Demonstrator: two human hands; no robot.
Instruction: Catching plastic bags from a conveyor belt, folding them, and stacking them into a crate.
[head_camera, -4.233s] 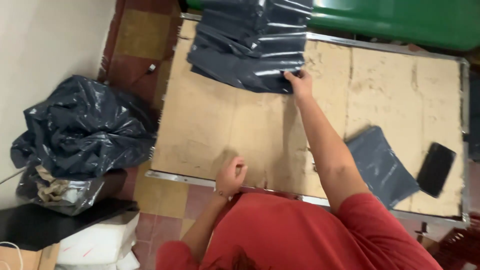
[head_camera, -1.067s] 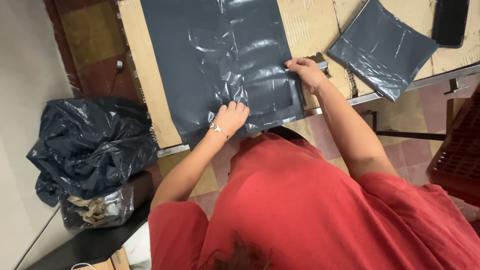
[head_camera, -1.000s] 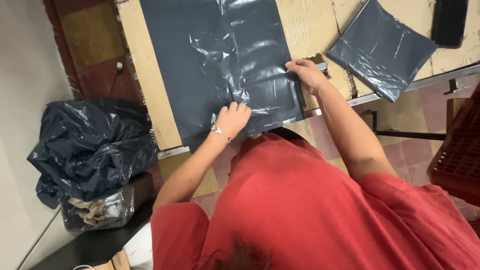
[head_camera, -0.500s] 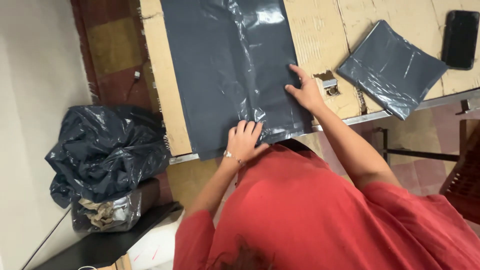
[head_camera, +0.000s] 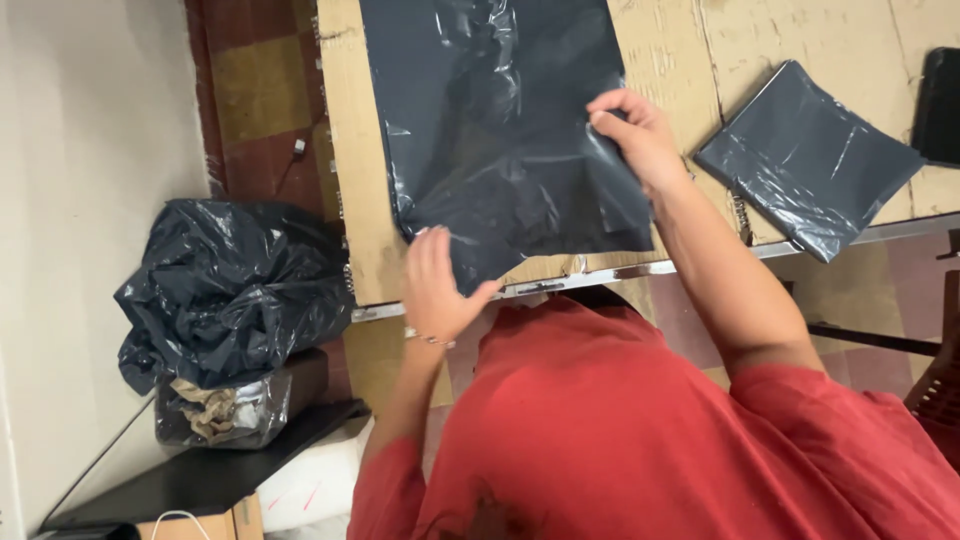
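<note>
Cardboard-topped table (head_camera: 660, 40), seemingly tiled floor (head_camera: 255, 90).

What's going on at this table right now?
A person in a red shirt is handling a large dark grey plastic bag spread flat on a cardboard-covered table. The right hand pinches the bag's right edge, lifting it slightly, while the left hand rests at its near corner. A smaller folded grey bag lies to the right.
</note>
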